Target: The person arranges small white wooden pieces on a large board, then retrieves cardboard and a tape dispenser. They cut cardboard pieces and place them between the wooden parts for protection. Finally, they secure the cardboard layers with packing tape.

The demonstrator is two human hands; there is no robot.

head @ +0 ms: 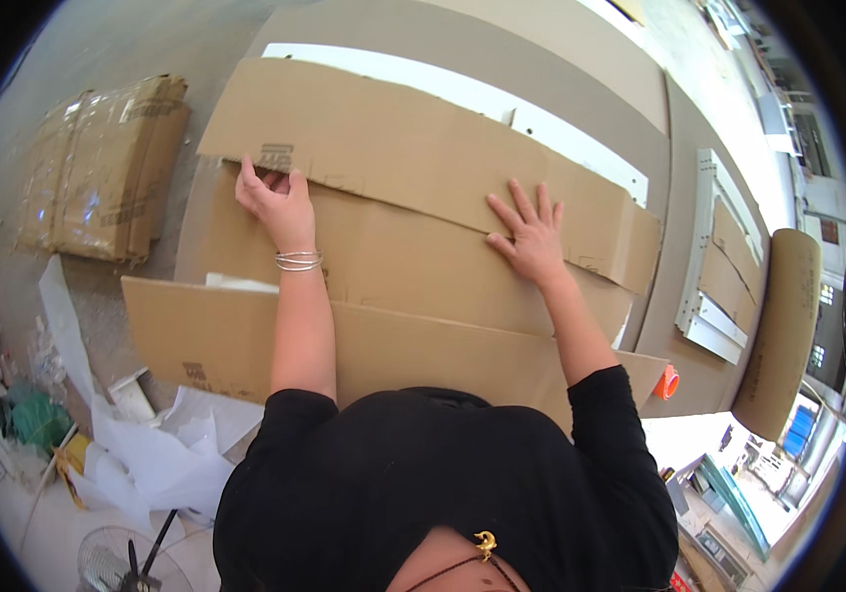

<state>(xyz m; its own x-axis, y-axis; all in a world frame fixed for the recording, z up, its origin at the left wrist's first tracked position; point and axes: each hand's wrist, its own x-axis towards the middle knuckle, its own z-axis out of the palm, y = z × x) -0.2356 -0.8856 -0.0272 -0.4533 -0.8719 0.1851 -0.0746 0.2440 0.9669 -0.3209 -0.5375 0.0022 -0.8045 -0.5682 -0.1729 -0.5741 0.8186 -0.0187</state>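
Observation:
A long sheet of corrugated cardboard (pixel 408 140) lies over white panels (pixel 578 155) with small holes, whose far edge shows. My left hand (pixel 275 200) is at the sheet's near edge on the left, fingertips on the edge by a printed mark; whether they pinch it is hard to tell. My right hand (pixel 530 229) rests flat with spread fingers across the near edge, towards the right, holding nothing. Below both hands lies another cardboard piece (pixel 423 266). Nearest my body, a further cardboard strip (pixel 201 333) passes under my forearms.
A plastic-wrapped cardboard bundle (pixel 97 170) stands on the floor at left. White foam sheeting (pixel 142 459) and a fan (pixel 130 562) are at lower left. At right are more white panels with cardboard (pixel 726 259), a large cardboard roll (pixel 778 333) and an orange tape roll (pixel 666 382).

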